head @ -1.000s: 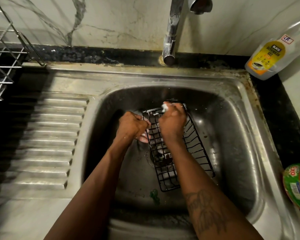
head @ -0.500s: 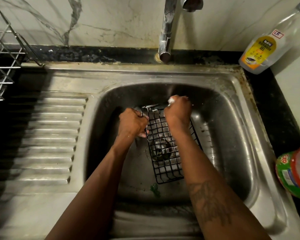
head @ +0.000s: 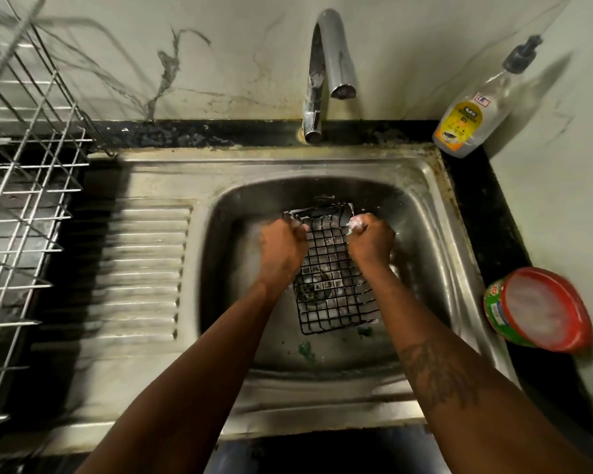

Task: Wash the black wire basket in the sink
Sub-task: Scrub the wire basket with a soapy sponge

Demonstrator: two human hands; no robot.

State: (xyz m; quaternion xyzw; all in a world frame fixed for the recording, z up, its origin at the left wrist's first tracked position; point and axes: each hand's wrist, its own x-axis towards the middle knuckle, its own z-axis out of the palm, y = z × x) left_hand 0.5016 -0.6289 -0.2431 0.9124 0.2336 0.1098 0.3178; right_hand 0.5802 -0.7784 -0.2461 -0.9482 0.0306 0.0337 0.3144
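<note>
Black wire basket; dull, stained steel sink.

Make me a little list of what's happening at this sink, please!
Place: metal sink under a tap
Being washed: black wire basket, lying in the sink
Left hand: grips the basket's left edge
Right hand: holds a white foamy scrubber at its right edge
On the right: soap bottle, red-rimmed tub
On the left: dish rack

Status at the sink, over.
Left hand grips left edge of black wire basket. Right hand holds foamy pad at its right edge. Nothing in the way.
</note>
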